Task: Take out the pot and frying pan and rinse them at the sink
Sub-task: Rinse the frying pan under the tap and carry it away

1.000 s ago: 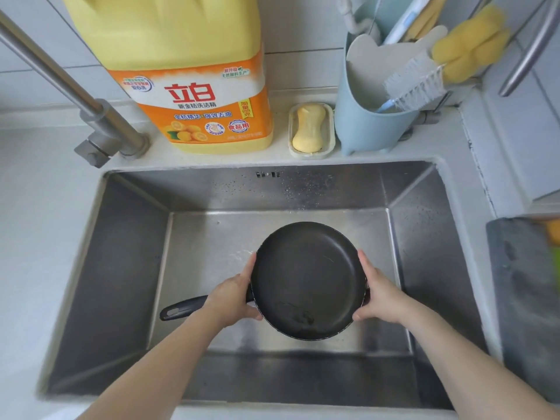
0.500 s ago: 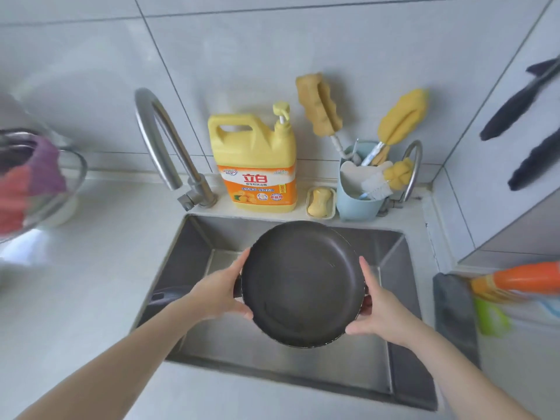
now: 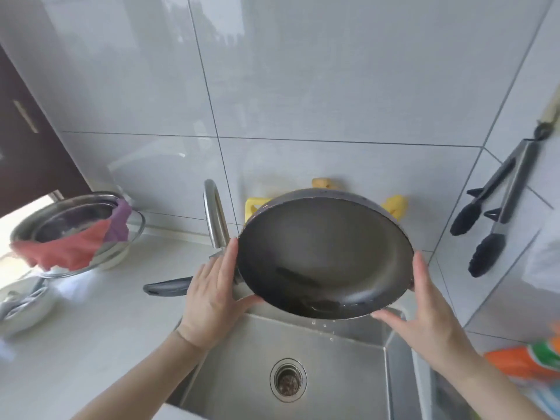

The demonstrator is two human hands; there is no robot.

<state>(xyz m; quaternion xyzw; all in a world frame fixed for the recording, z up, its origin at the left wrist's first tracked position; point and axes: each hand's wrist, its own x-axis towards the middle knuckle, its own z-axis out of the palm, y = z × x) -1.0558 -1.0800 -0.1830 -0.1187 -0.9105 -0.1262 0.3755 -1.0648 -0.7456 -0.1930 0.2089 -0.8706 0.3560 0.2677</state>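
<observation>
A black frying pan (image 3: 324,253) is held above the steel sink (image 3: 333,374), tilted with its inside facing me. Water drips from its low front rim into the basin. My left hand (image 3: 212,286) presses flat against the pan's left rim, fingers straight and thumb under the edge. My right hand (image 3: 424,313) presses the right rim the same way. The pan's dark handle (image 3: 166,287) sticks out to the left behind my left hand. No pot is in view.
The faucet (image 3: 215,213) rises just left of the pan. A steel bowl (image 3: 75,231) with red and purple cloths sits on the left counter. Black tongs (image 3: 491,219) hang on the right wall, an orange bottle (image 3: 524,362) lies at right, and a yellow detergent jug (image 3: 253,206) is behind the pan.
Both hands lifted the pan from low in the sink up to faucet height and tilted it. The camera view swung upward toward the wall.
</observation>
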